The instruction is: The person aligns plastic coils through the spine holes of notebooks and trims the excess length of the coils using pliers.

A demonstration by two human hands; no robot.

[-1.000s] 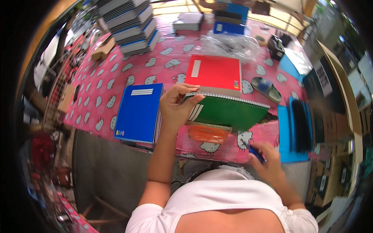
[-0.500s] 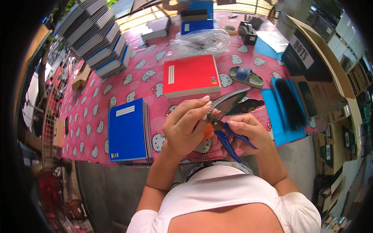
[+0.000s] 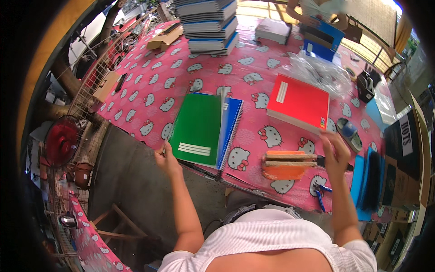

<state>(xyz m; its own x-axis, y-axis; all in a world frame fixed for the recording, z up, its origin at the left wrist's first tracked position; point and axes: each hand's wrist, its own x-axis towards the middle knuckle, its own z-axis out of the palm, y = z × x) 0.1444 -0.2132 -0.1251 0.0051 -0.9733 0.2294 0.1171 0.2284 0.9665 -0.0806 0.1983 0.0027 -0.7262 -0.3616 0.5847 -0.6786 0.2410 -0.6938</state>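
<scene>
A green notebook (image 3: 197,129) with a white label lies slanted over a blue spiral notebook (image 3: 232,122). My left hand (image 3: 168,161) pinches its lower left corner at the bound edge. My right hand (image 3: 336,152) hovers over the table with its fingers apart and slightly bent, holding nothing. Below it, blue-handled cutting pliers (image 3: 321,192) lie on the tablecloth. Between the hands sits an orange block with rough tan edges (image 3: 290,164), a dark piece at its right end. A thick red notebook stack (image 3: 299,102) stands beyond.
A tall stack of notebooks (image 3: 206,27) rises at the back. Plastic wrap (image 3: 317,72) lies behind the red stack. To the right are a slipper (image 3: 350,133), black coils on blue sheets (image 3: 371,177) and a cardboard box (image 3: 401,140). Another person stands at the far side.
My right hand has let go of the pliers, now on the table. The green notebook has moved left onto the blue one, held by my left hand. The view has swung left.
</scene>
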